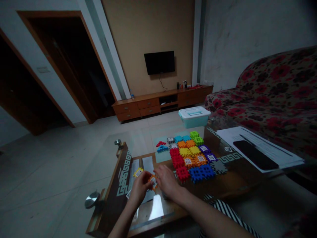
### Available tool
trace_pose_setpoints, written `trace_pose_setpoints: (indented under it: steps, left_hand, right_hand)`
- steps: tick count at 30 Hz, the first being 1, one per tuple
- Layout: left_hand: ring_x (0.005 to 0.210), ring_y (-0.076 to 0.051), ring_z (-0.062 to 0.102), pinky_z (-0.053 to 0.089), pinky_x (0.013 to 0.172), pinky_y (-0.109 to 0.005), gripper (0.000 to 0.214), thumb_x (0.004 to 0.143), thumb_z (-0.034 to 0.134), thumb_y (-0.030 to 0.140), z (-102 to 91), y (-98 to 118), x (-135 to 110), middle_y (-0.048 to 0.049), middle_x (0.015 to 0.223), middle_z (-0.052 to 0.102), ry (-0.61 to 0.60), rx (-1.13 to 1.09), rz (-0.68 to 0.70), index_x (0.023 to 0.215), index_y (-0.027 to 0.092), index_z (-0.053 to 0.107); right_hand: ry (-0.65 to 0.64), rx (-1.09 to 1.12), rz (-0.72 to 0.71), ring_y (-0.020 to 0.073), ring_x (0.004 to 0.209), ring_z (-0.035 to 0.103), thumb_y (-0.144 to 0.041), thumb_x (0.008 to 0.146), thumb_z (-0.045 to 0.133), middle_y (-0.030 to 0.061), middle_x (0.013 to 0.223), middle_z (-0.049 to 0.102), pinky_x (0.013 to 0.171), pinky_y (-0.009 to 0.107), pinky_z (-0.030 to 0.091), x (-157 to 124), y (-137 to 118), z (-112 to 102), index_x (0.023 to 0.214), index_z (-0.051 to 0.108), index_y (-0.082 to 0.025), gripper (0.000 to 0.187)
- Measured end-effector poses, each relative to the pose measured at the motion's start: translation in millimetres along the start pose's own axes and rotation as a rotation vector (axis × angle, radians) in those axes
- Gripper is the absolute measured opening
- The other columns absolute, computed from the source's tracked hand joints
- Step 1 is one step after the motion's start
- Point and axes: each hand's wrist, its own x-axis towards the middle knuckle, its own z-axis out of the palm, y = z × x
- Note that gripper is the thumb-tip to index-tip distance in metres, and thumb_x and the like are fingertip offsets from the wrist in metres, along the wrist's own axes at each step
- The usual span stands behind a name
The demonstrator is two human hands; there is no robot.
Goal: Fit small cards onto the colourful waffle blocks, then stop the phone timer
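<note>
An orange notched plastic building tile [154, 182] with a white window piece on it is between my hands, above the glass table. My left hand [141, 185] pinches its left side between thumb and fingers. From the right, my right hand [167, 180] curls its fingers over the tile's other edge; its fingertips are partly hidden. A yellow tile [138, 172] with a white window piece lies just beyond my left hand. To the right are stacked tiles: red tiles [182, 174], blue tiles [202, 172], orange tiles [195, 161], yellow tiles [189, 151] and purple tiles [211, 157].
A grey tile [219, 167] ends the front row. Behind the stacks stands a lidded turquoise box [194, 116]. A black phone [255, 154] and a pen lie on papers [289, 161] at the right. Metal table fittings [92, 199] protrude at the left.
</note>
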Motion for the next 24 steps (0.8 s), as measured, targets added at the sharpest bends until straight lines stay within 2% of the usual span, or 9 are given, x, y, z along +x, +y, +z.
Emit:
trace_pose_setpoints:
  steps: [2,4,6,9,11,16,20,24]
  left_hand:
    - [0.066,-0.015,0.057,0.047,0.062,-0.028,0.022,0.053,0.068,0.02,3.9,-3,1,0.0034,0.067,0.058,-0.028,0.102,0.011,0.073,0.019,0.058]
    - [0.076,-0.017,0.06,0.048,0.07,-0.028,0.029,0.051,0.067,0.013,6.3,-5,1,0.0021,0.074,0.061,-0.036,0.133,0.008,0.079,0.019,0.061]
    - [0.077,-0.016,0.06,0.049,0.071,-0.029,0.041,0.049,0.068,0.009,7.6,-7,0,0.002,0.078,0.062,-0.028,0.041,-0.017,0.087,0.019,0.06]
    - [0.067,-0.013,0.059,0.049,0.063,-0.028,0.055,0.046,0.073,0.011,8.0,-9,1,0.0037,0.077,0.06,-0.053,-0.186,-0.084,0.097,0.019,0.055]
    - [0.061,-0.011,0.057,0.048,0.059,-0.026,0.062,0.044,0.077,0.012,8.2,-9,3,0.005,0.076,0.059,-0.083,-0.286,-0.111,0.1,0.019,0.054]
    - [0.059,-0.01,0.059,0.047,0.061,-0.025,0.065,0.042,0.084,0.016,12.9,0,3,0.0052,0.074,0.062,-0.117,-0.356,-0.127,0.101,0.018,0.055]
    - [0.066,-0.012,0.062,0.048,0.066,-0.025,0.065,0.047,0.087,0.024,23.4,13,-4,0.0019,0.079,0.066,-0.112,-0.415,-0.126,0.104,0.017,0.055]
    - [0.07,-0.013,0.064,0.049,0.071,-0.027,0.067,0.046,0.09,0.028,35.0,25,-11,-0.0004,0.08,0.068,-0.17,-0.528,-0.183,0.102,0.017,0.056]
  right_hand:
    - [-0.017,-0.023,-0.031,0.0238,0.107,0.057,-0.008,0.084,0.051,0.0103,0.107,0.065,0.091,0.034,0.045,-2,7,-5,0.105,0.068,-0.018,0.028]
    - [-0.016,0.01,-0.043,0.0231,0.107,0.057,-0.005,0.082,0.053,0.0099,0.108,0.065,0.091,0.034,0.045,-3,15,-10,0.108,0.067,-0.018,0.032]
    - [-0.034,0.053,-0.078,0.0229,0.109,0.056,-0.003,0.078,0.059,0.0102,0.113,0.063,0.093,0.034,0.045,-4,22,-14,0.115,0.064,-0.018,0.041]
    - [-0.123,0.066,-0.255,0.0239,0.11,0.055,-0.002,0.074,0.065,0.009,0.117,0.062,0.091,0.034,0.045,-8,28,-17,0.124,0.06,-0.023,0.054]
    - [-0.155,0.03,-0.346,0.0247,0.108,0.054,-0.002,0.077,0.063,0.0088,0.117,0.063,0.089,0.034,0.045,-12,27,-18,0.129,0.056,-0.025,0.057]
    - [-0.13,-0.069,-0.399,0.027,0.108,0.051,-0.004,0.081,0.058,0.0111,0.12,0.059,0.089,0.036,0.043,-23,24,-30,0.137,0.047,-0.024,0.06]
    - [-0.132,-0.032,-0.433,0.0252,0.11,0.049,-0.005,0.081,0.055,0.0098,0.122,0.056,0.093,0.035,0.042,-29,30,-47,0.14,0.042,-0.026,0.064]
    - [-0.113,0.017,-0.412,0.0239,0.111,0.049,-0.008,0.078,0.056,0.0107,0.122,0.055,0.095,0.036,0.043,-35,40,-60,0.138,0.042,-0.021,0.063]
